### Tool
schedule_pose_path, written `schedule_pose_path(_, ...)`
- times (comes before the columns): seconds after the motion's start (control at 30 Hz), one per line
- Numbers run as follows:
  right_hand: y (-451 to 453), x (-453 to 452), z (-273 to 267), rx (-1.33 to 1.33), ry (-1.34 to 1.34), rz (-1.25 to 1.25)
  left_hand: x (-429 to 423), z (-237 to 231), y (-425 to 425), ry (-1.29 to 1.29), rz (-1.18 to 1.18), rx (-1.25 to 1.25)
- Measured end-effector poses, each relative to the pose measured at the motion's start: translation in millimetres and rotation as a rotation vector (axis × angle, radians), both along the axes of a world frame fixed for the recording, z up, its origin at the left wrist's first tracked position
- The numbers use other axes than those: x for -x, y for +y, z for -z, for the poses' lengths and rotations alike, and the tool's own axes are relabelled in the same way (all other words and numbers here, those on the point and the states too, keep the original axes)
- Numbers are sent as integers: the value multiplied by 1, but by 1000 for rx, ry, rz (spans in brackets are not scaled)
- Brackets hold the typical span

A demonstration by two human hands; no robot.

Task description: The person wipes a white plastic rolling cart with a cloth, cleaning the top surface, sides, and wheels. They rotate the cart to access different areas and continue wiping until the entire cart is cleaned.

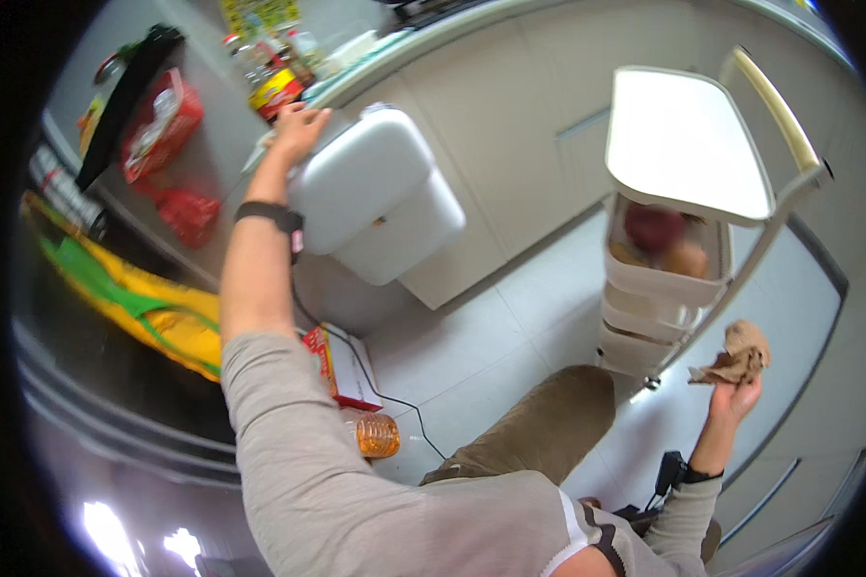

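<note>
My left hand [299, 133] reaches out past the upper left corner of a white lidded plastic bin [375, 180], close to the countertop end. Its fingers are slightly bent and apart, with nothing visible in them; whether it touches the bin is unclear. A bottle with a red and yellow label [274, 90] stands just beyond the fingertips. Low on the right, my right hand [737, 400] grips a crumpled brown cloth or paper [737, 353], held up over the floor beside the trolley. Both wrists wear black straps.
A tiered storage trolley [689, 144] with a white top and pale handle [779, 108] holds produce on the right. Below the bin, a dark cable [397, 400] crosses the floor near a red-and-white box [350, 368] and a bottle of amber liquid [377, 434]. Red bags [162, 126] hang left.
</note>
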State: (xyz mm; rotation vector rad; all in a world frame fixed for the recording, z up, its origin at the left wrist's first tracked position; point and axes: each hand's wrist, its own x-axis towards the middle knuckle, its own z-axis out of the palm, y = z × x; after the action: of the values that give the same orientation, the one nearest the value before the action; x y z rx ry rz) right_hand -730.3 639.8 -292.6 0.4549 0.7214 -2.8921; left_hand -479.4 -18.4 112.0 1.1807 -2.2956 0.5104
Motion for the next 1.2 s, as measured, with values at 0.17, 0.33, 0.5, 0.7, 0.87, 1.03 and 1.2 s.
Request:
schedule_pose_path(0.17, -8, -6, -7, 7, 47, 28, 38, 11, 98, 309, 474, 395)
schedule_pose_path(0.33, -21, -18, -30, -158, 237, 45, 81, 110, 247, 130, 989, 231)
schedule_pose_path(0.5, -23, -38, -66, -347, 371, -61, 132, 195, 359, 154, 1455, -14)
schedule_pose_path(0.7, -53, -31, -105, -919, 801, 29, 184, 234, 423, 362, 1393, 32)
schedule_pose_path(0.87, -108, 1, -65, -1135, 1002, 485, 187, 246, 426, 255, 1287, 104)
schedule_pose_path(1.03, -101, -14, 19, -1266, 846, 373, 190, 249, 427, 297, 1262, 153)
schedule_pose_path(1.2, -86, -25, 55, -1204, 650, 142, 191, 255, 421, 344, 1315, 143)
